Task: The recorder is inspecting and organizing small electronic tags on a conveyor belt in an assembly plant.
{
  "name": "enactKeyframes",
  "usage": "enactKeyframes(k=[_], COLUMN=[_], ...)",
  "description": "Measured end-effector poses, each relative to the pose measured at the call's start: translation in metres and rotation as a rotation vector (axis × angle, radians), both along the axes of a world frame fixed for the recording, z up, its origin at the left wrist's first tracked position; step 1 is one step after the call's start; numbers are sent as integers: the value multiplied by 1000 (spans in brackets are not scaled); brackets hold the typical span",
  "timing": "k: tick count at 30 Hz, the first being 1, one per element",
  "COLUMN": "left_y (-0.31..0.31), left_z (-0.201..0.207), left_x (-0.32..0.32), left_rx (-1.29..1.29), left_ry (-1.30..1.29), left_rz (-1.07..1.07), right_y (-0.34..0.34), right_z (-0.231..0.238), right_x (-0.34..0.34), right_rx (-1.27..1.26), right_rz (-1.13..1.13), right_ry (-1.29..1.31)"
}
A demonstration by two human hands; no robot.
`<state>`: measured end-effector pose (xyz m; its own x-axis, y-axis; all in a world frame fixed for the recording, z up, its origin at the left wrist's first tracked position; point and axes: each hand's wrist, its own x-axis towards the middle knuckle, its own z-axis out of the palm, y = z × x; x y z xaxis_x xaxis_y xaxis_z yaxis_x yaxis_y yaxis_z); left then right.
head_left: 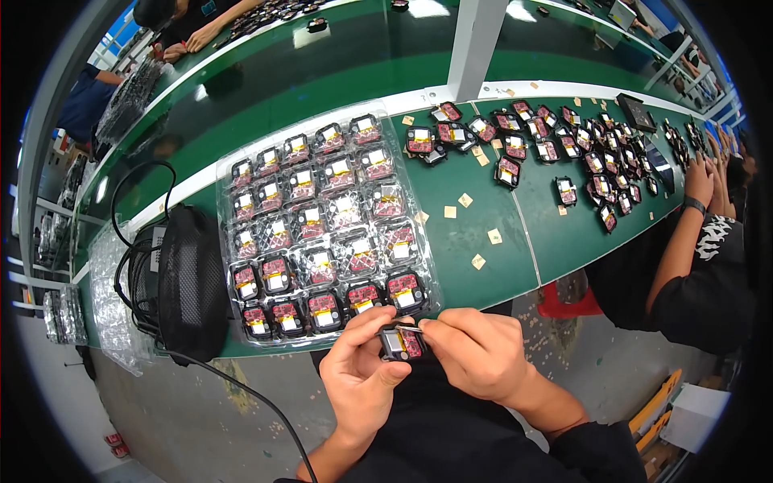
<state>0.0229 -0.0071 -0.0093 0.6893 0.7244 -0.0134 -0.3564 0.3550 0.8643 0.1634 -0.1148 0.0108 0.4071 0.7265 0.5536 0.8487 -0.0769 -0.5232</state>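
Note:
My left hand [360, 369] holds a small black-framed electronic module [394, 344] between thumb and fingers, just off the table's front edge. The module has a red circuit board and a pale rectangular part. At its upper right edge, my right hand [479, 352] pinches a thin silvery tool [411, 328], which looks like the tips of tweezers; most of it is hidden in the fingers. Directly beyond my hands lies a clear plastic tray [431, 266] with rows of similar modules. Some of them sit under clear plastic film.
Many loose modules [596, 161] cover the green table [483, 217] at right, with small tan squares [494, 236] scattered about. A black mesh bag [193, 282] with cables stands left of the tray. A co-worker's arm [676, 241] reaches in at right. A metal post [475, 52] rises behind.

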Motion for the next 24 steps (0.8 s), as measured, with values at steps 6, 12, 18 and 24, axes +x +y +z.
enactKeyframes(k=[6, 12, 18, 24], left_y=[29, 64, 82, 83], left_z=[4, 14, 20, 16], left_x=[-7, 3, 13, 8], left_rx=[253, 783, 1200, 1396], left_ry=[-21, 291, 727, 833], left_rz=[10, 345, 353, 319], right_y=[-1, 6, 9, -4], right_z=[-7, -30, -29, -38], right_x=[41, 89, 91, 87], right_rx=[-46, -394, -419, -323], right_rz=[-186, -584, -630, -608], right_ry=[176, 89, 128, 103])
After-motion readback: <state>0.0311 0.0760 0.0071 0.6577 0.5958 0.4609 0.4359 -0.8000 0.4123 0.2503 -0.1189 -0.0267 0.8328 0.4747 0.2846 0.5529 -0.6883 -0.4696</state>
